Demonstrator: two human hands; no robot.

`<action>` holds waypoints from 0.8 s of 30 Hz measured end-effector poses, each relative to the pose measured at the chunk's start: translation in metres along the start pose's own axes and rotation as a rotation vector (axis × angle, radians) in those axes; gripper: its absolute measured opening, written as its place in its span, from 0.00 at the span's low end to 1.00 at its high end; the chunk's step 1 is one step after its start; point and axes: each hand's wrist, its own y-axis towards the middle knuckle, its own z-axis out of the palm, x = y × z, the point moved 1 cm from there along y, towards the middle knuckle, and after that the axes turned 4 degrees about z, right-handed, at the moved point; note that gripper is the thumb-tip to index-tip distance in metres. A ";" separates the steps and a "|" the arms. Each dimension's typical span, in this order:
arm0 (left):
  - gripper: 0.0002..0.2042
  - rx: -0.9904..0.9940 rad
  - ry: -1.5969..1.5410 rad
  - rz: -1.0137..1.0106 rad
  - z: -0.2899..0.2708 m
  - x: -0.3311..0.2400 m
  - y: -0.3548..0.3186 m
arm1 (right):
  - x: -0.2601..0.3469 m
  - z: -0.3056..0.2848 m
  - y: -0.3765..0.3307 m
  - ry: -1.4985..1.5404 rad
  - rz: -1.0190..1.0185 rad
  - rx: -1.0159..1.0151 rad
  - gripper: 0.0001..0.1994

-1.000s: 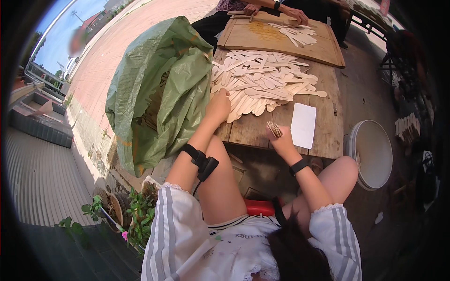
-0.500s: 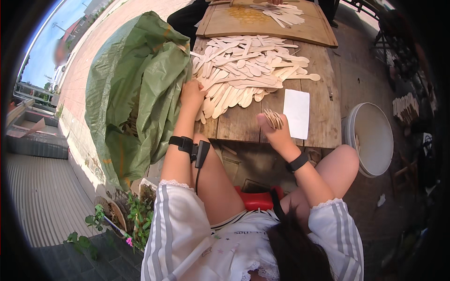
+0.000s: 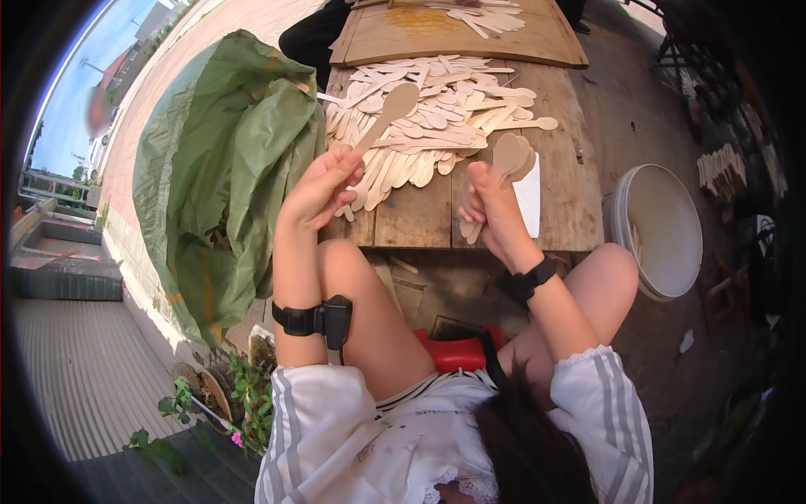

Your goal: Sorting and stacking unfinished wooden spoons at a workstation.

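The left hand (image 3: 323,186) has its grip closed on the handle of a single wooden spoon (image 3: 384,115), fingers and thumb pinched together around the lower end of the stem. The spoon is lifted off the surface and tilts up and to the right, its pale oval bowl standing above the heap behind it. The right hand (image 3: 495,210) is clamped around a bundle of wooden spoons (image 3: 510,158), the handles gathered in the fist and sticking out a little below it, the rounded bowls stacked together above the fingers. Both the lone spoon and the bundle are light, unfinished wood, flat and smooth in look.

Just behind the hands, a pile of wooden spoons (image 3: 437,126) lies spread across the plank surface (image 3: 579,202), overlapping every which way. A white sheet (image 3: 530,195) lies on the surface, partly hidden behind the right hand's bundle. Farther back sits a wooden board (image 3: 537,42) with a few more spoons on it. To the left of the surface a large green sack (image 3: 227,168) stands crumpled and open. On the ground to the right lies a round white basin (image 3: 659,227). Each wrist carries a black band, and a red stool (image 3: 453,353) shows between the knees.
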 end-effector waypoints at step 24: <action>0.24 0.389 0.283 0.197 0.124 0.072 0.044 | 0.034 -0.005 -0.007 -0.367 -0.254 -0.068 0.12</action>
